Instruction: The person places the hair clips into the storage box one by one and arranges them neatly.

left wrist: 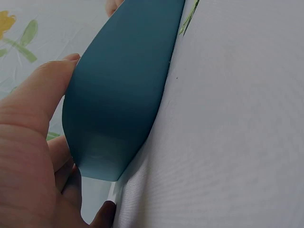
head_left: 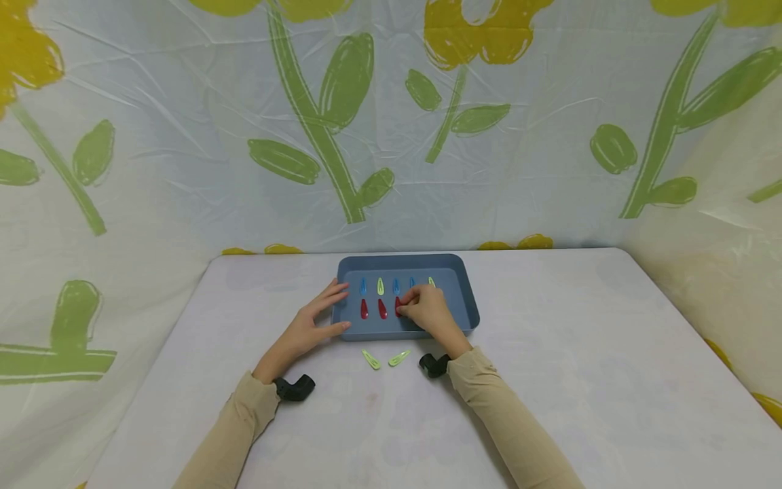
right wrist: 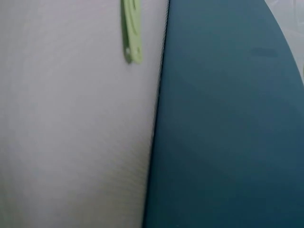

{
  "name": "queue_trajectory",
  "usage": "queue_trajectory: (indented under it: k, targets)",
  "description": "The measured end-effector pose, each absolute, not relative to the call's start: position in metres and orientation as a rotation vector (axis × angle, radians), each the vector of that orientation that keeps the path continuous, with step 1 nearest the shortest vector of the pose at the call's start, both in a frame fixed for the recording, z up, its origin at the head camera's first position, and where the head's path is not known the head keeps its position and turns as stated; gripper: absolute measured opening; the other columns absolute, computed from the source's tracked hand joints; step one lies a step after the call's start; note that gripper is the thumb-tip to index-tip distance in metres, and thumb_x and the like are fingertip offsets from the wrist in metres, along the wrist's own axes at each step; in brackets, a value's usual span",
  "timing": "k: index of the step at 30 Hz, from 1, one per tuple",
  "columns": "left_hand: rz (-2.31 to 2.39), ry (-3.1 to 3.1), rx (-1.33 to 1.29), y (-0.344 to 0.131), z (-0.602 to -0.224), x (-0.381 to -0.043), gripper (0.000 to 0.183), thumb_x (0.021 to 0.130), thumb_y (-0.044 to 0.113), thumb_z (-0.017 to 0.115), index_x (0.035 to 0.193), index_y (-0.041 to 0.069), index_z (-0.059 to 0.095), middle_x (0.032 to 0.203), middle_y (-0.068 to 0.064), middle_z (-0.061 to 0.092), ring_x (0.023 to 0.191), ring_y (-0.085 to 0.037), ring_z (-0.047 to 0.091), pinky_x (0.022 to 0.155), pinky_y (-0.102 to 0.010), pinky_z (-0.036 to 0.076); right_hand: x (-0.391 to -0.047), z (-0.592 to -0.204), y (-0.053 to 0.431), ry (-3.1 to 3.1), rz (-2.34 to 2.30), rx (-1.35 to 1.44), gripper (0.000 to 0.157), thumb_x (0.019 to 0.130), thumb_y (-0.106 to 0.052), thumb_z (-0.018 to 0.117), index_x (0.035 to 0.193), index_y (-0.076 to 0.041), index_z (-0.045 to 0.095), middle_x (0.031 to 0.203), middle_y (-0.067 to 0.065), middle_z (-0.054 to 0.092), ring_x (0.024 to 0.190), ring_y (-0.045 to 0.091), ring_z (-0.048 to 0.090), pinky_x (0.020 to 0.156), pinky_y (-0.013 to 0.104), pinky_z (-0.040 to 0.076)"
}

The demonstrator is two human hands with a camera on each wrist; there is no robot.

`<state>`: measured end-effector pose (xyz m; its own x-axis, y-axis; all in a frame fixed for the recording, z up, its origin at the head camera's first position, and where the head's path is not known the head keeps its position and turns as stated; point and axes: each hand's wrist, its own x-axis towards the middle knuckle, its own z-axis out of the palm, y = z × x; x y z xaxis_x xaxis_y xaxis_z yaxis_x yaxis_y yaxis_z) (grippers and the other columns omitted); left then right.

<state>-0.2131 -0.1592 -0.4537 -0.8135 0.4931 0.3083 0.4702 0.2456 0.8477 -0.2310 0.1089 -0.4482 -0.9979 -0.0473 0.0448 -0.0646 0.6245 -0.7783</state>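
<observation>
A blue-grey tray holds two rows of snap hair clips. The far row mixes blue clips and light green clips; in the near row lie red clips. My right hand reaches over the tray's right part, thumb and forefinger pinching a red hair clip at the right end of the near row. At the tray's left side is my left hand, fingers spread and fairly straight. The left wrist view shows its thumb against the tray's rim.
Two light green hair clips lie on the white-covered table in front of the tray, one on the left and one on the right. A flower-print curtain hangs behind the table. Each wrist wears a black camera mount.
</observation>
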Motion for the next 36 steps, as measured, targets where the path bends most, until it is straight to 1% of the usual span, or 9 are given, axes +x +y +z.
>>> queue_trajectory:
  k: [8,12,19,22,24,28,30,32,36]
  targets:
    - [1.669,2.454,0.943,-0.159,-0.451,-0.213,0.062,0.088,0.001,0.074,0.142,-0.009,0.046,0.158,-0.023,0.028,0.151,-0.034,0.010,0.117,-0.057,0.013,-0.233,-0.448,0.111,-2.792,1.415,0.088,0.011,0.083,-0.009,0.081,0.084,-0.003,0.072,0.068,0.003,0.066,0.058,0.013,0.059,0.054,0.027,0.048]
    - [1.668,2.453,0.936,-0.159,-0.452,-0.213,0.062,0.088,0.001,0.074,0.143,-0.009,0.046,0.158,-0.022,0.028,0.151,-0.033,0.009,0.117,-0.057,0.013,-0.233,-0.448,0.113,-2.774,1.436,0.102,0.011,0.084,-0.009,0.080,0.085,-0.002,0.072,0.067,0.003,0.066,0.056,0.013,0.059,0.052,0.026,0.049]
    - [1.676,2.440,0.936,-0.159,-0.453,-0.213,0.062,0.088,0.002,0.074,0.143,-0.009,0.046,0.159,-0.023,0.027,0.151,-0.034,0.009,0.117,-0.060,0.012,-0.233,-0.445,0.115,-2.726,1.536,0.092,0.007,0.087,-0.006,0.072,0.086,0.001,0.072,0.069,0.006,0.068,0.055,0.015,0.062,0.053,0.028,0.054]
    - [1.668,2.452,0.949,-0.159,-0.454,-0.212,0.063,0.088,0.002,0.075,0.142,-0.010,0.046,0.158,-0.024,0.027,0.151,-0.035,0.009,0.116,-0.061,0.013,-0.234,-0.441,0.116,-2.703,1.577,0.092,0.008,0.088,-0.006,0.069,0.087,0.001,0.073,0.069,0.007,0.068,0.056,0.015,0.063,0.053,0.028,0.055]
    - [1.671,2.456,0.952,-0.160,-0.455,-0.212,0.063,0.087,0.002,0.075,0.142,-0.010,0.046,0.158,-0.025,0.027,0.151,-0.036,0.010,0.116,-0.062,0.013,-0.233,-0.435,0.117,-2.694,1.579,0.117,0.009,0.089,-0.007,0.069,0.087,0.000,0.073,0.069,0.008,0.069,0.057,0.017,0.063,0.053,0.028,0.055]
    - [1.675,2.452,0.951,-0.160,-0.456,-0.212,0.063,0.087,0.001,0.075,0.142,-0.010,0.046,0.158,-0.024,0.027,0.151,-0.035,0.010,0.117,-0.060,0.013,-0.226,-0.417,0.119,-2.674,1.596,0.189,0.011,0.091,-0.010,0.070,0.088,0.000,0.073,0.074,0.016,0.070,0.061,0.026,0.066,0.054,0.029,0.055]
    - [1.668,2.452,0.949,-0.160,-0.456,-0.212,0.063,0.088,0.002,0.075,0.142,-0.009,0.046,0.158,-0.023,0.027,0.151,-0.034,0.009,0.117,-0.060,0.013,-0.221,-0.408,0.121,-2.672,1.600,0.224,0.011,0.091,-0.011,0.071,0.089,0.000,0.072,0.076,0.018,0.070,0.062,0.029,0.067,0.055,0.028,0.055]
    - [1.667,2.448,0.944,-0.160,-0.456,-0.212,0.063,0.088,0.002,0.074,0.143,-0.009,0.046,0.158,-0.023,0.027,0.151,-0.033,0.009,0.117,-0.059,0.013,-0.214,-0.400,0.122,-2.682,1.586,0.281,0.011,0.092,-0.011,0.070,0.090,-0.001,0.072,0.075,0.015,0.070,0.061,0.029,0.066,0.055,0.028,0.054]
    - [1.665,2.450,0.942,-0.161,-0.455,-0.213,0.063,0.088,0.003,0.074,0.143,-0.009,0.046,0.159,-0.023,0.026,0.151,-0.033,0.009,0.117,-0.059,0.013,-0.199,-0.387,0.122,-2.703,1.508,0.381,0.008,0.091,-0.013,0.071,0.089,-0.005,0.073,0.068,0.004,0.067,0.056,0.020,0.061,0.051,0.028,0.047]
